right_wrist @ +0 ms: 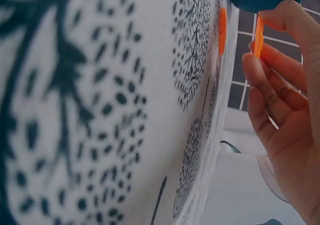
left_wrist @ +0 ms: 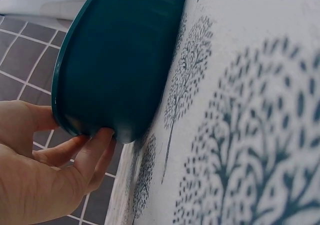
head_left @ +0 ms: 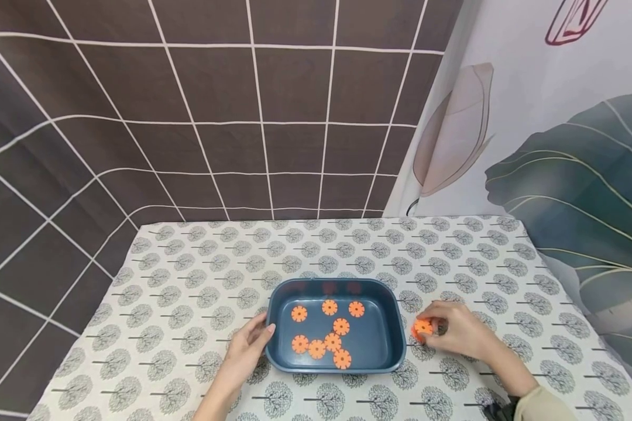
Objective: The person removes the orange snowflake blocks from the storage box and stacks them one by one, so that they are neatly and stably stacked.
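Note:
A dark blue rectangular tub (head_left: 375, 342) rests on the cloth, with several orange notched plastic discs (head_left: 316, 349) lying flat inside, some touching or overlapping. My left hand (head_left: 239, 354) holds the tub's left end, thumb at the rim and fingers against the outer wall (left_wrist: 115, 70). Right of the tub, my right hand (head_left: 463, 332) pinches one orange disc (right_wrist: 258, 36) between thumb and fingertips, just above the table. A second orange disc (right_wrist: 222, 31) lies on the cloth beneath it, mostly hidden by the held one in the head view.
A white cloth with grey tree prints (head_left: 189, 298) covers the table. Behind it and on the left hangs a dark curtain with white grid lines (head_left: 295, 88). A pale curtain with large leaf prints (head_left: 574, 175) hangs at the right. A thin black cable (head_left: 412, 206) shows at the table's back edge.

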Demonstrator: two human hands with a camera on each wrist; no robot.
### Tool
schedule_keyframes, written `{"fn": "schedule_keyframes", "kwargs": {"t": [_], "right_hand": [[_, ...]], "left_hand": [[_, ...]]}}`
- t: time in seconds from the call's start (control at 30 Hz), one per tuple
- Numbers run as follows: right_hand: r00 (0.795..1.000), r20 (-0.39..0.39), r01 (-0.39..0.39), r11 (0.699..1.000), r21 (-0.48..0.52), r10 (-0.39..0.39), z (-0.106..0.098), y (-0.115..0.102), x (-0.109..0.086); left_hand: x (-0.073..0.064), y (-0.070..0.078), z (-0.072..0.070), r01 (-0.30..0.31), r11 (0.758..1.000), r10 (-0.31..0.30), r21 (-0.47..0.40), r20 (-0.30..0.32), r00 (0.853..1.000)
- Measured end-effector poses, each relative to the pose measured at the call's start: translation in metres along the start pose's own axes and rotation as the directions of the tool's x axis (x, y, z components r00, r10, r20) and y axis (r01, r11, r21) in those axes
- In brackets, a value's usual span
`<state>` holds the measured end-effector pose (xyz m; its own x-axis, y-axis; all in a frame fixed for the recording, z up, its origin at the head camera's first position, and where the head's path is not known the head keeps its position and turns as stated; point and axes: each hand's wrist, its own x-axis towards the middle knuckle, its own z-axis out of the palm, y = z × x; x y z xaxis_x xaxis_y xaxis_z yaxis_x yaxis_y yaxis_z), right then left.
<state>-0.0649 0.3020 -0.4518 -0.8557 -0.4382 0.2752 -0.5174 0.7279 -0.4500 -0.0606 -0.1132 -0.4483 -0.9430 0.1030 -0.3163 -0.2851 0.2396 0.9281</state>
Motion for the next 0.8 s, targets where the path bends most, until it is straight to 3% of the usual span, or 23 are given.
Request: {"fn": "schedule_keyframes", "kwargs": {"t": [0.3, 0.6, 0.8], "right_hand": [[0.997, 0.078, 0.003, 1.0, -0.03, -0.001, 0.0019, 0.0009, 0.0], [0.994, 0.113, 0.017, 0.99, -0.138, -0.001, 0.0039, 0.0002, 0.0017], [0.992, 0.128, 0.014, 0.992, -0.128, 0.003, 0.0049, -0.0004, 0.0016]], "left_hand": [[-0.0017, 0.0004, 0.0005, -0.028, 1.0, 0.028, -0.014, 0.009, 1.0], [-0.0004, -0.0003, 0.0011, 0.004, 1.0, -0.004, -0.023, -0.009, 1.0], [0.0002, -0.0008, 0.0002, 0.011, 0.999, -0.011, -0.032, -0.007, 1.0]]}}
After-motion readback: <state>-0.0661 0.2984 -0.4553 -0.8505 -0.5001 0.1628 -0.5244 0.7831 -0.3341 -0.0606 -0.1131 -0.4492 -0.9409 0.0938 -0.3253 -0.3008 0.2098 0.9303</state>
